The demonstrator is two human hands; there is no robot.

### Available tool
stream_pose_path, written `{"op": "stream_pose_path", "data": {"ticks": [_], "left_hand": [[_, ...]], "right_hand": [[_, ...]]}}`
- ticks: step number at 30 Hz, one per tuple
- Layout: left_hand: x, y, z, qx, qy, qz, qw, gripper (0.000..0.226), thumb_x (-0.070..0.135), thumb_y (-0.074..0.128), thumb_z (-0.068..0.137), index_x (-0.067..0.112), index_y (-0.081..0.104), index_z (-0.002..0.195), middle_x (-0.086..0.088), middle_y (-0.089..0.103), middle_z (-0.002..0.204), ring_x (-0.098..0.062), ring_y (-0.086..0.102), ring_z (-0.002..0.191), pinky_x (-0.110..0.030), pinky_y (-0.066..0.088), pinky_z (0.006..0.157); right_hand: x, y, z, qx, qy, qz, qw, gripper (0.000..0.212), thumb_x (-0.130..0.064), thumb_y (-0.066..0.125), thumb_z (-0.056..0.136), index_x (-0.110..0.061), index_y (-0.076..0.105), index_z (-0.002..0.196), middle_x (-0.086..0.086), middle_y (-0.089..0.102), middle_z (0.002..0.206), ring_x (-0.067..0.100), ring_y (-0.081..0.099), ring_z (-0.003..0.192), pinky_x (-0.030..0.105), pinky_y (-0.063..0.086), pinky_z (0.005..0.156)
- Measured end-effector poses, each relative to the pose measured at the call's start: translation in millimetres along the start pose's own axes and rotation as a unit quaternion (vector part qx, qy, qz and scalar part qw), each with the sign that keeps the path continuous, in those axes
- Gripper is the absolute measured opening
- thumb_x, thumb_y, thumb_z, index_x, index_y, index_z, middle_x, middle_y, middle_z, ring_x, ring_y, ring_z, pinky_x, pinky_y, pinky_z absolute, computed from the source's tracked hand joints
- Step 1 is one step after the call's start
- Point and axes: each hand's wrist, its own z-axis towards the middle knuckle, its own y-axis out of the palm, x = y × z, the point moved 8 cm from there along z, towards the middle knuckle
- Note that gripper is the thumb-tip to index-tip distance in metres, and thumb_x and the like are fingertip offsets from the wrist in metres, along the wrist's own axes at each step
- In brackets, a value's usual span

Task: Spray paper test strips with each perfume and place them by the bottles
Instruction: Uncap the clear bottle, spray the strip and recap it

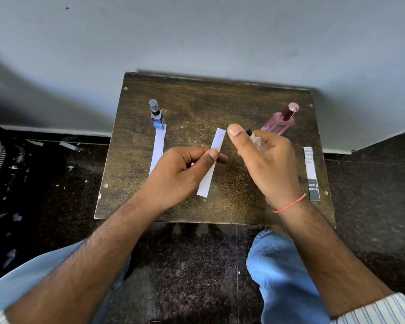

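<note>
Closest in, a white test strip (211, 163) is pinched mid-length by the left hand (185, 170) over the table (197, 101), a small clear perfume bottle (255, 141) is gripped in the right hand (270, 160), so a spray's probably needed next.

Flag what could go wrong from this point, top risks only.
1. The right hand wraps the small clear bottle, hiding most of it; the nozzle's aim can't be confirmed, so spray may miss the white strip pinched in the left hand.
2. The pink bottle stands just behind the right hand; a backward move could topple it.
3. Mist could drift onto the strip already laid by the blue bottle, mixing scents.
</note>
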Motion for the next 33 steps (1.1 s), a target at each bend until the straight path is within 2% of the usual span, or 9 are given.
{"op": "stream_pose_path", "data": {"ticks": [2,4,6,7,8,12,23,28,33], "left_hand": [[-1,-1,1,0.013,-0.011,-0.026,1.0,0.034,0.031,0.056,0.111,0.019,0.083,0.094,0.015,0.052,0.055,-0.012,0.043,0.051,-0.02,0.037,0.057],[-1,-3,2,0.032,-0.037,-0.063,0.997,0.036,0.026,0.054,0.112,0.01,0.081,0.096,0.026,0.03,0.069,0.002,0.042,0.047,-0.015,0.036,0.052],[-1,-1,1,0.034,-0.068,-0.106,0.991,0.034,0.023,0.051,0.113,0.007,0.08,0.121,0.027,0.043,0.102,0.01,0.052,0.049,-0.004,0.037,0.053],[-2,-1,1,0.035,-0.08,-0.128,0.988,0.035,0.026,0.05,0.113,0.008,0.078,0.126,0.014,0.076,0.067,0.008,0.05,0.049,-0.006,0.037,0.053],[-2,0,1,0.034,-0.088,-0.15,0.984,0.035,0.03,0.051,0.113,0.014,0.078,0.127,0.026,0.044,0.06,0.004,0.045,0.05,-0.012,0.035,0.052],[-8,5,5,0.027,-0.104,-0.192,0.976,0.031,0.043,0.054,0.11,0.036,0.08,0.125,0.009,0.042,0.067,-0.008,0.036,0.056,-0.025,0.03,0.052],[-11,13,4,0.016,-0.106,-0.192,0.976,0.029,0.04,0.057,0.109,0.033,0.079,0.127,0.005,0.041,0.067,-0.007,0.037,0.054,-0.021,0.031,0.046],[-12,11,3,0.005,-0.112,-0.175,0.978,0.027,0.043,0.065,0.105,0.03,0.082,0.121,-0.003,0.052,0.071,-0.025,0.031,0.062,-0.031,0.027,0.054],[-19,1,3,0.042,-0.134,-0.155,0.978,0.023,0.024,0.062,0.107,0.028,0.078,0.124,0.014,0.048,0.058,-0.008,0.039,0.053,-0.024,0.036,0.047]], "right_hand": [[3,8,0,-0.041,0.012,0.078,0.996,0.056,-0.062,0.083,0.086,-0.01,0.066,0.072,-0.001,0.063,0.062,0.021,0.055,0.058,0.042,0.048,0.059],[5,11,-1,-0.062,0.033,0.137,0.988,0.033,-0.034,0.091,0.088,-0.01,0.069,0.081,-0.014,0.059,0.06,0.005,0.049,0.052,0.022,0.042,0.051],[12,14,-3,-0.076,0.067,0.167,0.981,0.023,-0.018,0.09,0.089,-0.013,0.068,0.086,-0.018,0.051,0.056,0.0,0.042,0.045,0.011,0.034,0.045],[16,16,-3,-0.082,0.082,0.18,0.977,0.023,-0.016,0.09,0.089,-0.015,0.067,0.088,-0.018,0.049,0.055,0.0,0.04,0.044,0.011,0.032,0.043],[19,17,-4,-0.084,0.095,0.191,0.973,0.023,-0.015,0.09,0.088,-0.016,0.067,0.089,-0.018,0.049,0.056,0.0,0.037,0.043,0.014,0.031,0.041],[25,22,-5,-0.089,0.131,0.224,0.962,0.025,-0.012,0.087,0.091,-0.019,0.064,0.093,-0.018,0.056,0.055,0.004,0.032,0.038,0.017,0.024,0.039],[21,19,-6,-0.075,0.131,0.238,0.959,0.03,0.005,0.084,0.089,-0.013,0.061,0.093,0.011,0.069,0.085,-0.002,0.051,0.04,0.008,0.034,0.04],[28,19,1,-0.042,0.125,0.199,0.971,0.03,0.0,0.089,0.086,-0.014,0.063,0.093,0.005,0.068,0.083,-0.004,0.05,0.045,0.006,0.035,0.043],[47,19,13,0.005,0.123,0.101,0.987,0.032,-0.015,0.097,0.076,-0.026,0.068,0.085,-0.011,0.073,0.074,0.003,0.061,0.062,0.025,0.048,0.061]]}}
